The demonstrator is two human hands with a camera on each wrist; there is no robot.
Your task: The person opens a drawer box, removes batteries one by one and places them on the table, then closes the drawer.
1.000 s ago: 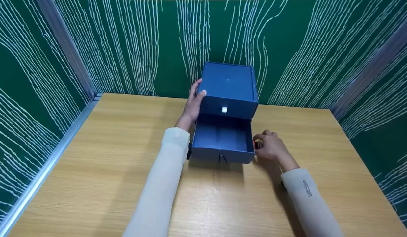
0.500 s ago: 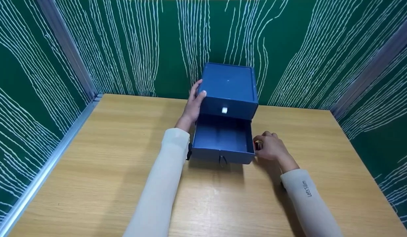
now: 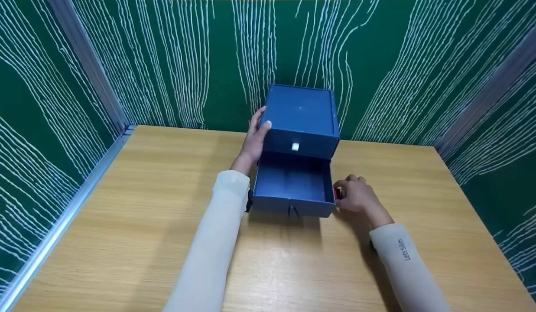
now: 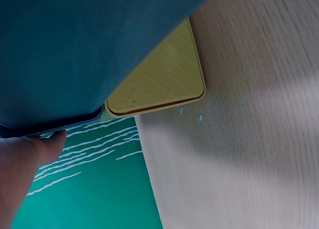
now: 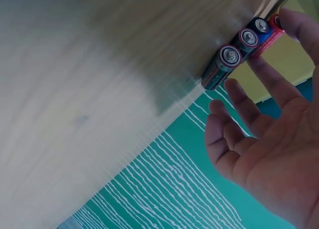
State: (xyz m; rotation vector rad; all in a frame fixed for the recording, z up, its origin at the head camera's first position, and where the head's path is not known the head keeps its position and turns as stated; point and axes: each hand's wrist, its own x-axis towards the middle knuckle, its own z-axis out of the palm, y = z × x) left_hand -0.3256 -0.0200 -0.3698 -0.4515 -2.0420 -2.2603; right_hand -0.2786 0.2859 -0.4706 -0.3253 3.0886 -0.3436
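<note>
A blue two-level drawer box [image 3: 300, 110] stands near the back of the table. Its lower drawer [image 3: 293, 207] is pulled out, and no object shows inside. My left hand [image 3: 252, 141] rests against the upper left side of the box, its thumb at the top front edge. Beside the drawer's right wall, my right hand [image 3: 358, 196] is low over the table. In the right wrist view a row of batteries [image 5: 230, 57] lies on the tabletop, several of them. Thumb and index finger pinch the red battery [image 5: 270, 43] at the row's end.
The wooden table [image 3: 276, 264] reaches the green, white-lined wall [image 3: 233, 65] at the back. A yellow quilted panel [image 4: 162, 74] sits under the blue upper part in the left wrist view. A metal rail [image 3: 55, 225] edges the table's left side.
Both hands stay where they were, and the drawer stays out. The head view has tilted very slightly, so the scene sits a little lower.
</note>
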